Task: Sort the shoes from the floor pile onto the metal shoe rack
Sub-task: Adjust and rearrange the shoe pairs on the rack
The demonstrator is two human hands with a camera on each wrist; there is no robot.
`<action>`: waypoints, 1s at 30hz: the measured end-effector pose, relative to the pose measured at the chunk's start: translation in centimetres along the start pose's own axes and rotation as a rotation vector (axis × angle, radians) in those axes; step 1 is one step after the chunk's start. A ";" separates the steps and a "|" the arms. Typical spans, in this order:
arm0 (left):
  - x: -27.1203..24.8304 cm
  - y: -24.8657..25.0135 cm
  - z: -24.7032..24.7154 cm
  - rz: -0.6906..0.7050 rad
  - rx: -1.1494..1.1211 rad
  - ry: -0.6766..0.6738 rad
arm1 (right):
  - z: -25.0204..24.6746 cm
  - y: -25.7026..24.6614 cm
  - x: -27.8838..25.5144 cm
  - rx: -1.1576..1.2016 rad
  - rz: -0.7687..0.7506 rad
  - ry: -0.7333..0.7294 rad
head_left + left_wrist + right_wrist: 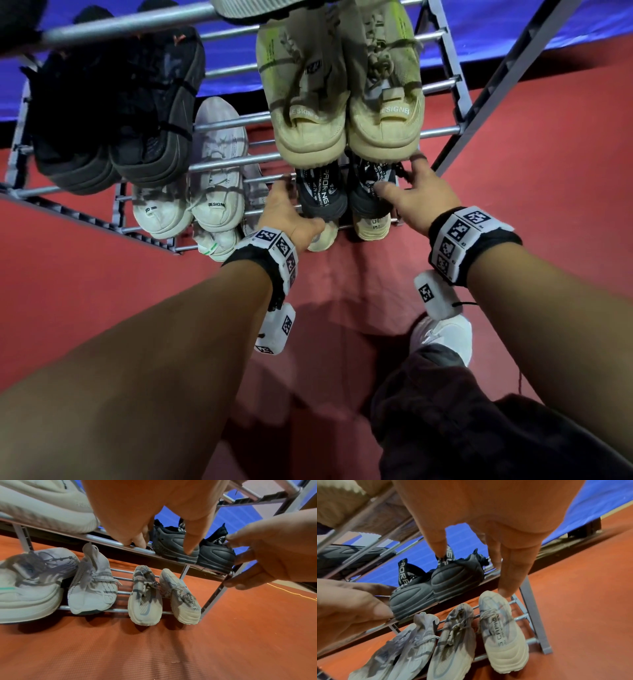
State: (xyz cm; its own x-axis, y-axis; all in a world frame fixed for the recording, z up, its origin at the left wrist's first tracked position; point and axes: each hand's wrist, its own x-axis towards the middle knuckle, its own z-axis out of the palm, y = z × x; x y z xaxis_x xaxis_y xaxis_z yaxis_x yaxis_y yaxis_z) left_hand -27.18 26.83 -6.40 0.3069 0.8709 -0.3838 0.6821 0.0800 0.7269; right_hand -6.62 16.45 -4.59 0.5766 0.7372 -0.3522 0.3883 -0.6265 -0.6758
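The grey metal shoe rack [233,165] stands on a red floor, and each tier in view holds shoes. A black pair [322,197] with printed pull tabs sits heels-out at the right end of the second-lowest tier. My left hand [298,205] reaches to the left side of that pair, fingers straight by the rail and the thumb [190,547] at the left shoe's heel. My right hand [397,174] is spread over the right black shoe [453,577], its thumb [439,545] touching the pull tab. Neither hand grips a shoe.
A beige pair [346,137] overhangs the tier just above my hands. Another beige pair [145,599] and white shoes [92,588] fill the lowest tier. Dark shoes [113,137] sit upper left. The rack's side post [455,144] is close on the right. My own white shoe [442,337] stands on the floor.
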 end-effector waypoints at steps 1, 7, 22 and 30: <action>-0.3 -0.3 -0.3 -0.007 -0.021 0.066 | -0.4 0.0 -0.2 -0.033 0.013 0.016; -2.8 -1.6 -1.2 -0.063 -0.087 0.146 | -1.8 0.0 -1.5 0.046 0.056 0.115; -0.4 -4.9 0.7 -0.318 -0.236 -0.199 | 6.5 4.3 0.3 0.640 0.531 -0.282; 0.2 -3.0 1.5 -0.339 -0.359 -0.220 | 5.9 3.6 -0.2 0.842 0.484 -0.375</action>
State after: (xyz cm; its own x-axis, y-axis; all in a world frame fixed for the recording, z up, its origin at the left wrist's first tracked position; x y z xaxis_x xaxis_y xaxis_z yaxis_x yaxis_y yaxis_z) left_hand -28.15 25.98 -9.51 0.2670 0.6487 -0.7127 0.5090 0.5331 0.6758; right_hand -9.64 15.54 -10.76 0.2209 0.5756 -0.7873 -0.5353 -0.6032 -0.5913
